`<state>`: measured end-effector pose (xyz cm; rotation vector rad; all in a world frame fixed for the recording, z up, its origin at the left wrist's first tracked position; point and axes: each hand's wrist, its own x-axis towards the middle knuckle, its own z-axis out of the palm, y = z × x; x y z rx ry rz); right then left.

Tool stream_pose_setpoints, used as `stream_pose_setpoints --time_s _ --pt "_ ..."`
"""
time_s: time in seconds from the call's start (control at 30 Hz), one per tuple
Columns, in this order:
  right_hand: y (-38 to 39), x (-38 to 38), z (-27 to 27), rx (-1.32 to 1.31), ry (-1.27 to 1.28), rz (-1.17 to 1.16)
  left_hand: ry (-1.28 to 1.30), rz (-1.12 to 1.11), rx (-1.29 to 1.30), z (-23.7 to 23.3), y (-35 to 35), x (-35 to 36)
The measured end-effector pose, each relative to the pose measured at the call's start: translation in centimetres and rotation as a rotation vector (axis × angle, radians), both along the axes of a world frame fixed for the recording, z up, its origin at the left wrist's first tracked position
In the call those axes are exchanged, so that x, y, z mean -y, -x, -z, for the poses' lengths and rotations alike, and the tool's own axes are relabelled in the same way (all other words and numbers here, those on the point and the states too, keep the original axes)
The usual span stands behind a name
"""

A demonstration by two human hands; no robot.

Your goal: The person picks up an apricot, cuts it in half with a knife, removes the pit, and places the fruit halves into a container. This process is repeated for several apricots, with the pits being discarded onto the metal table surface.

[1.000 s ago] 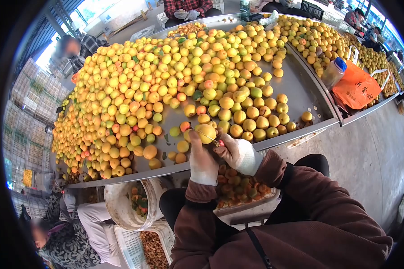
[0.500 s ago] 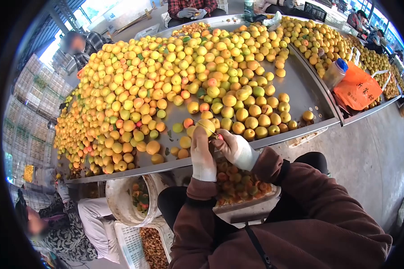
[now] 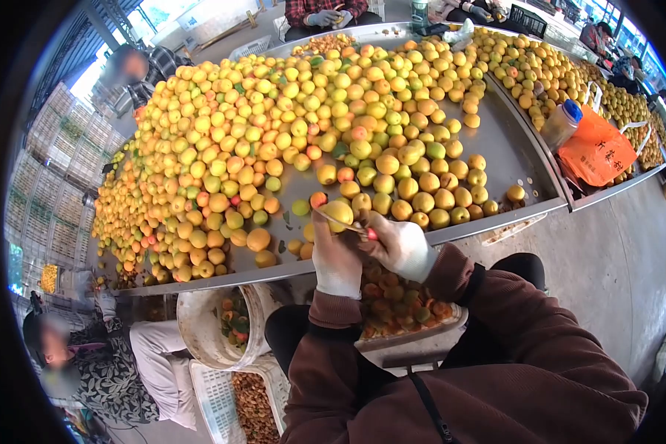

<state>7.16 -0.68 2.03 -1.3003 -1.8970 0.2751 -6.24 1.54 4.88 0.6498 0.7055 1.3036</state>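
In my gloved left hand (image 3: 334,259) sits a yellow apricot (image 3: 339,214), gripped close to the table's front edge. My right hand (image 3: 401,246), also in a white glove, is closed on a small knife with a red handle (image 3: 371,234). Its thin blade lies across the near side of the apricot. Beyond both hands, whole apricots (image 3: 424,202) stand loosely grouped on the metal table (image 3: 496,148). Below my wrists, cut apricots (image 3: 399,303) fill a tray, partly covered by my arms.
A large apricot heap (image 3: 222,148) covers the table's left and middle. Under its edge stand a white bucket (image 3: 189,325) and a white basket (image 3: 207,385) with brown pits (image 3: 253,407). An orange bag (image 3: 596,148) and a bottle (image 3: 560,126) lie right. A seated person (image 3: 111,370) is at left.
The knife blade has shifted lower on the apricot, and my right hand has turned slightly, showing more of the red handle. The whole view has shifted a little.
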Motion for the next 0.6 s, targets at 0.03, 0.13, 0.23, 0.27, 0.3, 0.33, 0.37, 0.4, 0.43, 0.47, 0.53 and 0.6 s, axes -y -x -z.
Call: stream_pose_setpoints --time_s 0.03,0.13,0.23,0.27,0.3,0.33,0.37,0.4,0.43,0.47,0.53,0.6 --pt "0.0 -0.1 -0.5 -0.200 0.054 0.000 -0.008 0.004 0.003 0.1 0.2 -0.3" --pt "-1.0 -0.8 -3.5 -0.422 0.129 0.152 -0.026 0.066 -0.213 6.2 0.0 -2.1" --pt "-0.3 -1.9 -1.6 -0.857 0.230 0.061 -0.419 -0.020 -0.708 2.7 -2.6 1.1" --pt "0.1 -1.5 -2.4 -0.873 0.342 0.179 -0.434 -0.081 -0.682 1.8 -3.1 1.5" --pt "0.4 -1.4 -2.6 -0.857 0.310 0.228 -0.445 -0.083 -0.685 1.6 -3.3 1.6" --pt "0.8 -1.4 -1.8 -0.942 0.334 0.217 -0.467 -0.141 -0.750 1.4 -3.5 1.6" --pt "1.2 -1.6 -1.9 -1.027 0.360 0.207 -0.485 -0.198 -0.812 1.3 -3.8 1.7" --pt "1.2 -1.7 -2.1 -1.026 0.357 0.206 -0.418 -0.215 -0.742 1.9 -4.1 1.6" --pt "1.2 -1.6 -2.2 -0.917 0.352 0.285 -0.418 -0.215 -0.742 2.5 -4.3 1.3" --pt "1.2 -1.5 -2.6 -0.806 0.350 0.363 -0.346 -0.202 -0.645 3.3 -4.3 1.0" --pt "1.1 -1.4 -2.6 -0.658 0.233 0.377 -0.244 -0.180 -0.485 5.5 -4.3 0.3" --pt "1.0 -1.4 -2.2 -0.391 0.077 0.411 -0.118 -0.091 -0.377 6.8 -3.8 -0.8"
